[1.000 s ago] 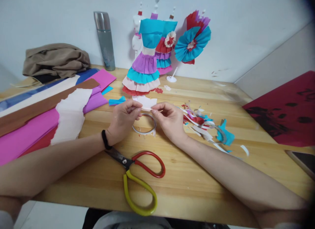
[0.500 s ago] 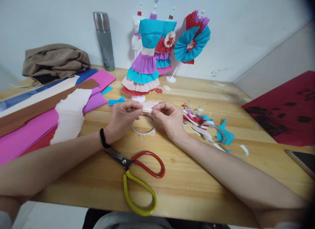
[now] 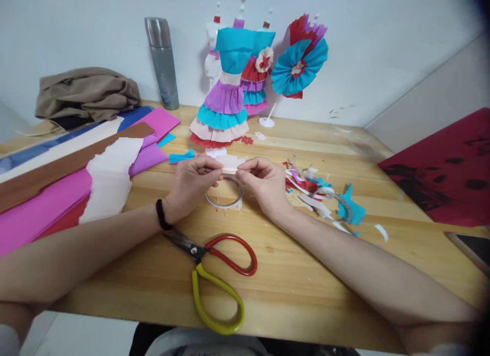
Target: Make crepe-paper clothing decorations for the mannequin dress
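Between my two hands is a small piece of pale pink crepe paper, its near edge folded. My left hand pinches its left end, and my right hand pinches the right end with thumb and forefinger. Just below the fingers a thin roll of tape lies on the table. Nearer to me lie scissors with one red and one yellow handle. Behind my hands stands a small dress form in a tiered paper dress of blue, purple, pink and red.
Sheets of coloured crepe paper cover the left of the wooden table. Paper scraps lie right of my hands. A flask, a brown cloth and another dress form with a blue paper fan stand along the wall.
Both hands keep their pinch on the pale pink paper, with barely any movement. A little more of the paper's flat part shows behind the fold. The view has shifted very slightly.
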Tool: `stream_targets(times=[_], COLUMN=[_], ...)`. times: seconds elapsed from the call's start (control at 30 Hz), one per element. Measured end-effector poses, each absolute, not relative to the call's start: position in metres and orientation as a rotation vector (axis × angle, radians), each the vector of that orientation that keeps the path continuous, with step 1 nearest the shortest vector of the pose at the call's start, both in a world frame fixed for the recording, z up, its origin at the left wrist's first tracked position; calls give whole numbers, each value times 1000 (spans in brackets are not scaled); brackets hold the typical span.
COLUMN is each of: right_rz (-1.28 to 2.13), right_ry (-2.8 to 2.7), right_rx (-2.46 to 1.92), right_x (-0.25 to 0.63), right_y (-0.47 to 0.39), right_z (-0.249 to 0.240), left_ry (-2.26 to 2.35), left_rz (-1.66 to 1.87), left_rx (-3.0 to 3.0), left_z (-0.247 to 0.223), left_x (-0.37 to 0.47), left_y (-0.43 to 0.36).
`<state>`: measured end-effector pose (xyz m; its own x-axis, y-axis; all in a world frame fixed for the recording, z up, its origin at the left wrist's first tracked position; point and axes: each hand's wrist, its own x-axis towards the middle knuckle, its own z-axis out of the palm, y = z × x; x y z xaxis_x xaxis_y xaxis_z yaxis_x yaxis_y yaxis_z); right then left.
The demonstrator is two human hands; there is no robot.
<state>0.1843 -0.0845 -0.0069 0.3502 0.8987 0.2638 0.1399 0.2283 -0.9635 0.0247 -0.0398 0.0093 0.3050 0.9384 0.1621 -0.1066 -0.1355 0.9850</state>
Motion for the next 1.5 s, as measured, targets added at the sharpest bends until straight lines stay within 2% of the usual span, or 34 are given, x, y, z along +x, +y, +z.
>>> stream_targets(times=[0.83, 1.5], right_rz=[677, 453], right_ry=[-1184, -1393], right_rx=[-1164, -1313], right_x=[184, 188], right_y=[-85, -85], right_z=[-11, -22], left_ry=[763, 758], left_rz=[1129, 1248], left_rx=[1428, 1779], left_z=[5, -6], left_x=[23, 21], left_y=[-38, -33])
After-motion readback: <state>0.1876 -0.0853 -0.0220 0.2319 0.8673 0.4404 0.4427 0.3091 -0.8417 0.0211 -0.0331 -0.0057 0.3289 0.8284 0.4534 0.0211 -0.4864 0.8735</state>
